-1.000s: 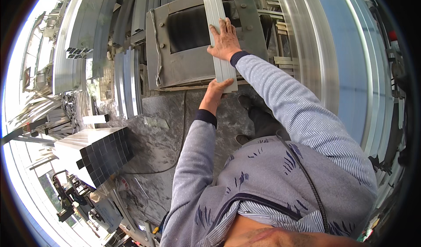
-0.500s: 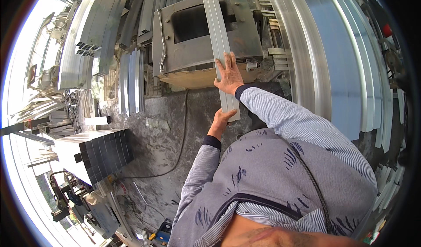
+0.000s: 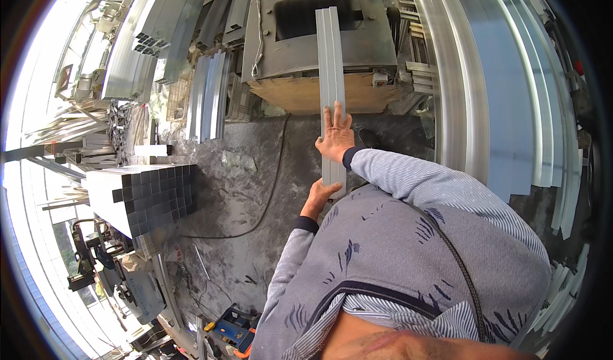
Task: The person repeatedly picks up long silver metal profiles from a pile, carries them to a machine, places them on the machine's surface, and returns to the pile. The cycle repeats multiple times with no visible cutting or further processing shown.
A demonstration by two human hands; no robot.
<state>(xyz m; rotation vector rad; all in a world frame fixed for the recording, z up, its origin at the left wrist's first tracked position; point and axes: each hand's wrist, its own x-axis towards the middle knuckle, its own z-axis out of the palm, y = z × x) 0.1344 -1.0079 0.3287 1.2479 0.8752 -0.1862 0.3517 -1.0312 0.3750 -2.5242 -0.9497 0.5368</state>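
Observation:
A long silver-grey metal profile (image 3: 331,60) with lengthwise grooves reaches away from my body toward the dark metal box furnace (image 3: 303,50), its far end in front of the box's black opening. My left hand (image 3: 319,197) grips the profile's near end, thumb on top and fingers hidden beneath. Farther along, my right hand (image 3: 336,134) holds it from above, its fingers slightly spread over the top face and the thumb at the left edge. Whether the far end touches the box cannot be made out.
Long metal sheets and profiles (image 3: 498,85) lie along the right, and bundled tubes (image 3: 172,15) at the far left. A stack of black square-ended tubes (image 3: 159,194) stands left. A cable (image 3: 278,168) crosses the stained floor. A blue toolbox (image 3: 233,331) sits near my left side.
The profile and both hands have come back toward my body and turned a little more upright in the view. The surroundings have shifted slightly as my head moved. Both hands keep their hold.

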